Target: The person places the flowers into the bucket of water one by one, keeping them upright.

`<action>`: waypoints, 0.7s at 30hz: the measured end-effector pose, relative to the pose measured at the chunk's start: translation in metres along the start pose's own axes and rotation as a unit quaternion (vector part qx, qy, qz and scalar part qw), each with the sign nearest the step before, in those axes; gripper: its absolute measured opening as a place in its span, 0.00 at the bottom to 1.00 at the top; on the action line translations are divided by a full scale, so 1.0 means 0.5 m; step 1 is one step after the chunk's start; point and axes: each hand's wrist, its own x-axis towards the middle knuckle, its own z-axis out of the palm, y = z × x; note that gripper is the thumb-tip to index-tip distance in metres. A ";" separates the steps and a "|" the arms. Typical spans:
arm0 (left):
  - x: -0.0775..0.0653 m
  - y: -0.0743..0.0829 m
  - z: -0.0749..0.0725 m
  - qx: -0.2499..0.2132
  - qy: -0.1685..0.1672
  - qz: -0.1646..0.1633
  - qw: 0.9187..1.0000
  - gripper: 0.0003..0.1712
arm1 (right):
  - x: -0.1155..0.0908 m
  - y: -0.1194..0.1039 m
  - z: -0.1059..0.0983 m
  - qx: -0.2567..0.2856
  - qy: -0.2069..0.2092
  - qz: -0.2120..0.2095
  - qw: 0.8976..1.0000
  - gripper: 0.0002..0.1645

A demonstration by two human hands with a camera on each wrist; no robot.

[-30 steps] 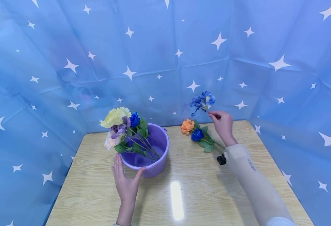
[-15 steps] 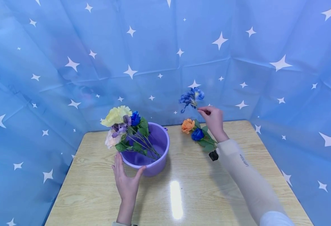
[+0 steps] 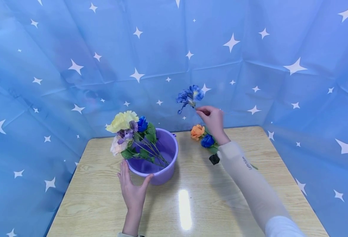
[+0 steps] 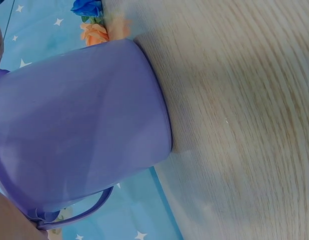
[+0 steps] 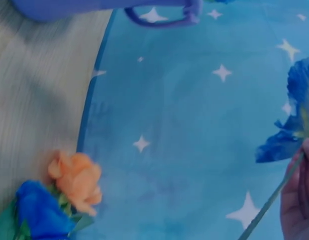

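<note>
My right hand (image 3: 213, 121) pinches the stem of a blue iris-like artificial flower (image 3: 190, 96), held up above the table's back edge. In the right wrist view the green stem (image 5: 272, 199) runs down from the fingers. My left hand (image 3: 133, 191) rests at the near rim of a purple bucket (image 3: 165, 174), thumb and straight fingers spread along it. Several flowers lean to the left in the bucket: a yellow bloom (image 3: 122, 121), a purple one (image 3: 127, 134), a pale pink one (image 3: 118, 146) and a blue rose (image 3: 142, 124).
An orange flower (image 3: 197, 132) and a blue rose (image 3: 207, 141) lie on the wooden table (image 3: 102, 204) right of the bucket, their stems partly hidden under my right forearm. A star-patterned blue cloth (image 3: 159, 49) stands behind the table and along both sides.
My right hand has carried the blue iris-like flower leftward and slightly up, toward the bucket. The left hand, bucket and lying flowers have stayed in place.
</note>
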 end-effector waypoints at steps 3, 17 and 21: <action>0.000 0.003 -0.001 0.000 -0.003 -0.006 1.000 0.68 | 0.007 -0.017 0.011 0.020 -0.012 0.002 1.000 0.10; -0.002 -0.001 0.002 0.001 0.000 0.003 1.000 0.66 | 0.034 -0.124 0.085 0.062 -0.047 -0.007 0.997 0.10; -0.002 -0.002 0.001 0.005 0.003 0.008 1.000 0.66 | 0.038 -0.150 0.112 0.080 -0.051 -0.019 0.995 0.09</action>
